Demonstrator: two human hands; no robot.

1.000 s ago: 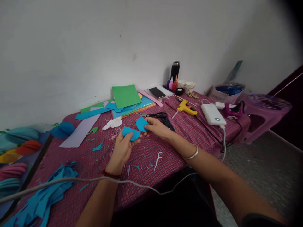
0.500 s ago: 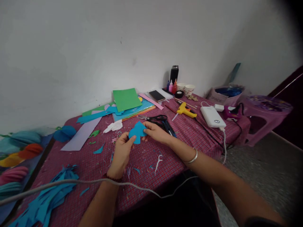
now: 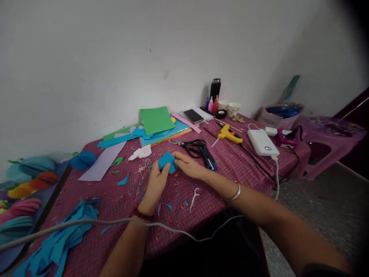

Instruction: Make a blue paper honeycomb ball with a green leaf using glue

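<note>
A small piece of blue paper is held between my two hands above the checked tablecloth. My left hand grips its left side, thumb on top. On the right side, my right hand pinches the edge; some of its fingers are hidden behind the paper. Just beyond my hands lie black-handled scissors and a dark blue cutter or stapler-like tool. Blue paper scraps and a white floss pick are scattered close by.
A yellow glue gun, a white power bank and a phone lie farther back. Green paper tops a stack. Blue paper strips are heaped at front left. A pale cable crosses the foreground.
My hands have come closer together. The blue paper, earlier spread as rounded lobes with a notch, now appears as one compact, folded-looking shape. The view has shifted slightly.
</note>
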